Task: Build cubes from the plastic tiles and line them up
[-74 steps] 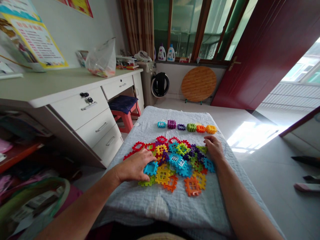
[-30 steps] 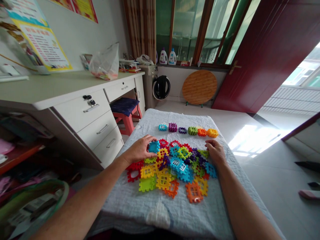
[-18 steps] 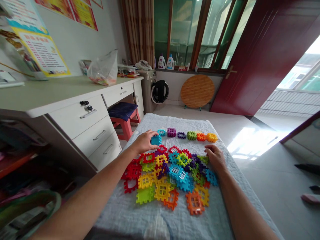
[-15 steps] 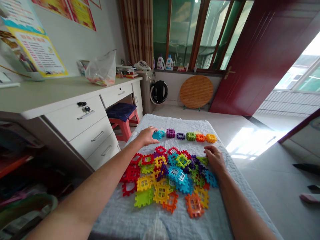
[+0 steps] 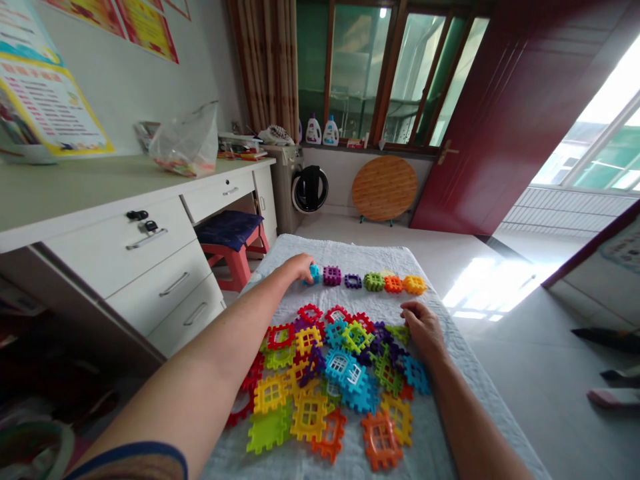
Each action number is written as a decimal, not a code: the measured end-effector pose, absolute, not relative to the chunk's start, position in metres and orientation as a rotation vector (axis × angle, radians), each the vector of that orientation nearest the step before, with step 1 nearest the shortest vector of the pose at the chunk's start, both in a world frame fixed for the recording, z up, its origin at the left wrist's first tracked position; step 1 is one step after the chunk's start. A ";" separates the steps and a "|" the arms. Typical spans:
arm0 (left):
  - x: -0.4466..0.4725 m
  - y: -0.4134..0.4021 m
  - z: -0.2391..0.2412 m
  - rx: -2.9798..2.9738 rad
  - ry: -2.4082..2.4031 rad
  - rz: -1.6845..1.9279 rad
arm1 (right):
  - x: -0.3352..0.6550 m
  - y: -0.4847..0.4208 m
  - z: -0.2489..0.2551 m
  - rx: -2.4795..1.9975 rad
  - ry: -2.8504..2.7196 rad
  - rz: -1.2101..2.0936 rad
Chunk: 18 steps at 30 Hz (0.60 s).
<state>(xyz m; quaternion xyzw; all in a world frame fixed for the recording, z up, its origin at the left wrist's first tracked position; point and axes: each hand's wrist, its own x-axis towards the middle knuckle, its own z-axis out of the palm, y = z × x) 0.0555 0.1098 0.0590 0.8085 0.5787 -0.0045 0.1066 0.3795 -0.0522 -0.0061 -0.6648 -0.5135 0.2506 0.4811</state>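
While my left hand (image 5: 299,268) has its fingers closed on the blue tile (image 5: 315,272) at the left end of the far row, beside the purple stack (image 5: 332,275), a clumsy set-down could knock that stack askew. My right hand (image 5: 419,327) rests loosely curled, holding nothing, on the pile of tiles (image 5: 330,373). A second ago the blue tile was still over the pile.

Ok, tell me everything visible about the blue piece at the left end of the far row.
The blue interlocking tile is a small, glossy square of what looks like plastic, with toothed edges. It sits on the pale quilted cloth, at the left end of the sorted row, right beside the purple tile. The left hand covers its left side, fingertips on it, so only part shows; whether it lies flat or stacked cannot be told.
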 end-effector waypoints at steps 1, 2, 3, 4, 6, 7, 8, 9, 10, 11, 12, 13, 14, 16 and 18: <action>0.055 0.111 0.058 2.374 1.687 -0.045 | 0.379 -0.052 -0.006 -1.618 -1.250 0.618; 0.054 0.112 0.057 2.369 1.672 -0.067 | 0.380 -0.052 -0.007 -1.614 -1.249 0.623; 0.054 0.112 0.056 2.367 1.660 -0.078 | 0.380 -0.051 -0.008 -1.609 -1.248 0.626; 0.054 0.112 0.054 2.367 1.652 -0.079 | 0.380 -0.051 -0.009 -1.604 -1.249 0.629; 0.054 0.112 0.053 2.372 1.644 -0.068 | 0.381 -0.050 -0.010 -1.598 -1.252 0.631; 0.055 0.112 0.052 2.374 1.642 -0.061 | 0.382 -0.050 -0.011 -1.595 -1.255 0.631; 0.055 0.112 0.051 2.377 1.640 -0.052 | 0.382 -0.050 -0.011 -1.594 -1.258 0.628; 0.056 0.112 0.050 2.380 1.638 -0.042 | 0.382 -0.050 -0.011 -1.595 -1.261 0.624; 0.056 0.112 0.050 2.383 1.636 -0.033 | 0.382 -0.050 -0.011 -1.598 -1.263 0.620; 0.057 0.112 0.049 2.386 1.632 -0.027 | 0.382 -0.050 -0.011 -1.601 -1.262 0.619; 0.057 0.112 0.049 2.388 1.628 -0.023 | 0.382 -0.050 -0.010 -1.605 -1.259 0.623; 0.057 0.112 0.049 2.388 1.623 -0.023 | 0.382 -0.051 -0.010 -1.609 -1.252 0.629; 0.057 0.112 0.048 2.388 1.618 -0.023 | 0.381 -0.051 -0.010 -1.612 -1.245 0.636; 0.057 0.112 0.048 2.390 1.608 -0.018 | 0.381 -0.051 -0.009 -1.614 -1.233 0.645; 0.057 0.112 0.048 2.395 1.596 -0.007 | 0.380 -0.052 -0.008 -1.615 -1.234 0.638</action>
